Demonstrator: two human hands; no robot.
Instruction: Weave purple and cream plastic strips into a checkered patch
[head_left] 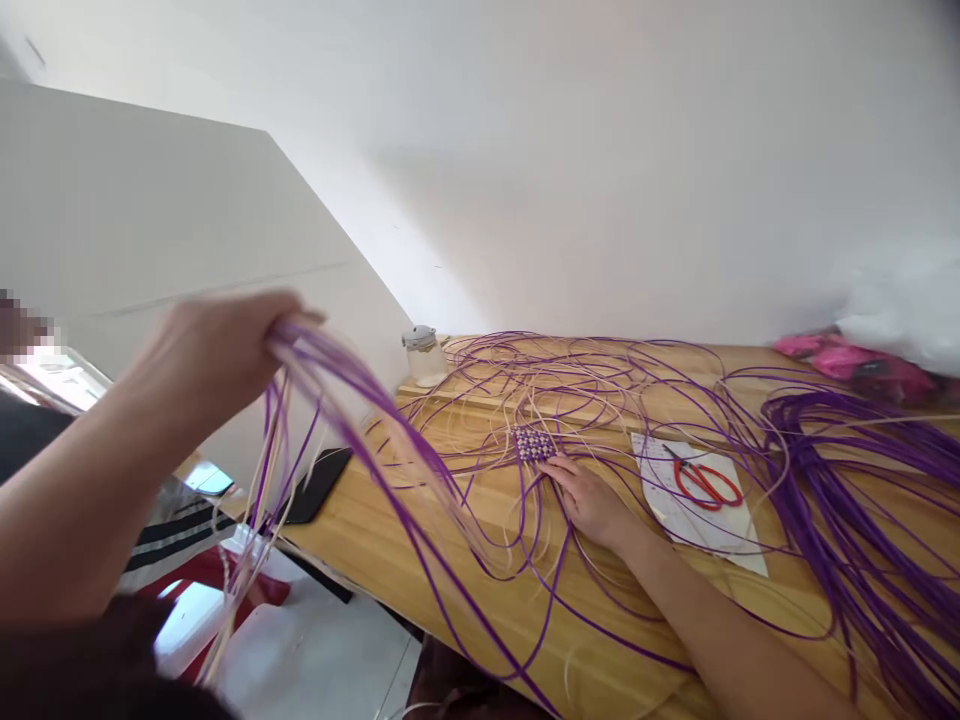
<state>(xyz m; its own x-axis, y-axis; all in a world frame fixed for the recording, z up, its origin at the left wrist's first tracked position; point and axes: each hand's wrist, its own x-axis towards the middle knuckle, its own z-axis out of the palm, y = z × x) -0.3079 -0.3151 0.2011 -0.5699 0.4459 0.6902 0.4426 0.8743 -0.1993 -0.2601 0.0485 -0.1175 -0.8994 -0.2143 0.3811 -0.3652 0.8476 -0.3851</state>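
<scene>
My left hand [214, 350] is raised at the left, closed around a bundle of purple and cream strands [360, 415] that trail down onto the wooden table [480, 620]. My right hand [589, 500] lies flat on the table, fingertips pressing the edge of a small woven purple-and-cream square [534, 442]. Loose loops of strands spread out from the square over the table.
Red-handled scissors [705, 482] lie on a sheet of paper [686, 520] right of my hand. A thick purple strand bundle [847, 480] fills the right side. A small lidded jar [424, 355] stands at the back, a black phone [319, 484] at the left edge, pink bags [855, 362] far right.
</scene>
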